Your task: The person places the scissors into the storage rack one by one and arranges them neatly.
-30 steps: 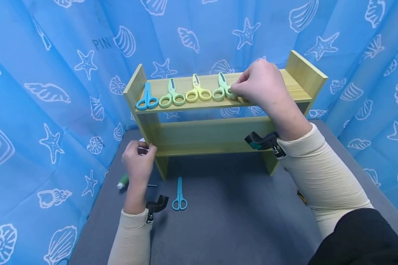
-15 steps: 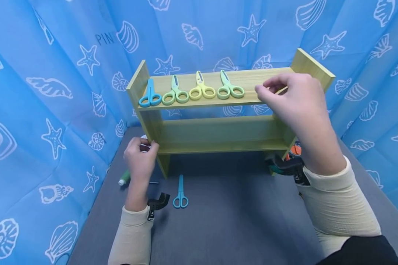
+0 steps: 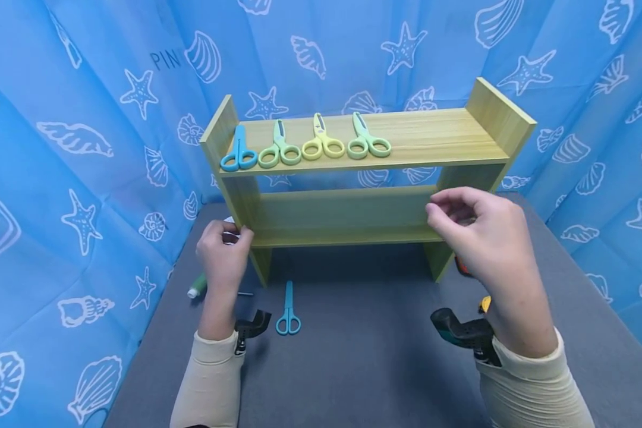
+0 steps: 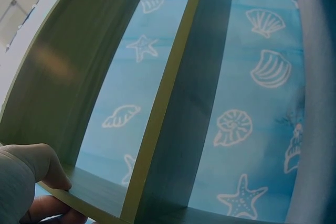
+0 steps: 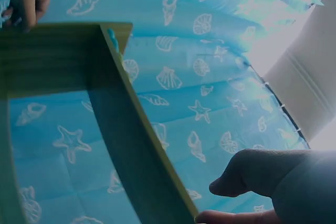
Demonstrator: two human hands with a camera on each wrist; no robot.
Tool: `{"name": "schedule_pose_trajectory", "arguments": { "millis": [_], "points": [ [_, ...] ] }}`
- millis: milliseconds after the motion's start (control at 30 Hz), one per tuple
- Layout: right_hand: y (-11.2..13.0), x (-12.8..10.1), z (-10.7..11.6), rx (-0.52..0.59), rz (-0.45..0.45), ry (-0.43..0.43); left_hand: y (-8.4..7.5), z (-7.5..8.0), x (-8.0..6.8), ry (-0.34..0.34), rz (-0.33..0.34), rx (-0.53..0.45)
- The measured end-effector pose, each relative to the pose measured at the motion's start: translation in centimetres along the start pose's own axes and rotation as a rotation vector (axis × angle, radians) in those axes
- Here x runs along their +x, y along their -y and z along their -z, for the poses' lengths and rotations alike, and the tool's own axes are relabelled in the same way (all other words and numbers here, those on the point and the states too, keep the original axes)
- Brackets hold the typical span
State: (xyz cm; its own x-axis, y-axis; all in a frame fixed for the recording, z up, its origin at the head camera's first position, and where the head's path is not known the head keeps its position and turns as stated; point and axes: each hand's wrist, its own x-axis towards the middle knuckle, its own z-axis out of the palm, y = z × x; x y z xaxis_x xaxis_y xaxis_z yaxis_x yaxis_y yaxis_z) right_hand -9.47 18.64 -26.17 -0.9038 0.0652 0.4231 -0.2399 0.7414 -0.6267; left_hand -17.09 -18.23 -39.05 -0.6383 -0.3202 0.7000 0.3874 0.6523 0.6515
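Note:
My left hand [image 3: 223,255] grips the front edge of the left side panel of a small wooden shelf [image 3: 438,134]; in the left wrist view the thumb lies inside the panel and the fingers outside. My right hand [image 3: 484,235] hangs in front of the shelf's right part, thumb and fingers apart, holding nothing. Along the left of the top board lie blue scissors [image 3: 239,151], light green scissors [image 3: 279,145], yellow scissors [image 3: 322,139] and another light green pair of scissors [image 3: 366,139], handles toward me. Another blue pair of scissors [image 3: 288,312] lies on the table below.
The grey table [image 3: 353,368] is ringed by a blue seashell curtain [image 3: 353,53]. Behind my left wrist lies a green tube-like thing [image 3: 197,286] with a white end. A small yellow thing [image 3: 484,304] and an orange-red thing [image 3: 462,266] show partly behind my right arm.
My right hand has let go of the rightmost green scissors, moved right and come down in front of the shelf. My left hand keeps its grip on the side panel.

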Motion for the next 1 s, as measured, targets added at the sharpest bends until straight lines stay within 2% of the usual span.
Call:
{"name": "schedule_pose_trajectory", "arguments": {
  "millis": [200,367,467,667,1000],
  "points": [
    [-0.6,-2.1,-3.8,0.049,0.013,0.141,0.0,0.0,0.0,0.004,-0.003,0.004],
    [-1.6,-3.3,-8.1,0.068,-0.04,0.312,0.1,-0.1,-0.1,0.001,0.002,0.01],
    [-2.0,-4.0,-11.1,0.062,-0.051,0.386,0.1,0.0,0.0,-0.004,0.001,0.012],
    [-2.1,-5.4,-16.8,0.076,-0.025,0.457,0.0,-0.1,0.2,-0.005,0.005,0.017],
    [-1.6,-7.1,-24.0,0.022,0.067,0.613,0.1,-0.1,0.1,-0.006,0.005,0.004]
  ]
}}
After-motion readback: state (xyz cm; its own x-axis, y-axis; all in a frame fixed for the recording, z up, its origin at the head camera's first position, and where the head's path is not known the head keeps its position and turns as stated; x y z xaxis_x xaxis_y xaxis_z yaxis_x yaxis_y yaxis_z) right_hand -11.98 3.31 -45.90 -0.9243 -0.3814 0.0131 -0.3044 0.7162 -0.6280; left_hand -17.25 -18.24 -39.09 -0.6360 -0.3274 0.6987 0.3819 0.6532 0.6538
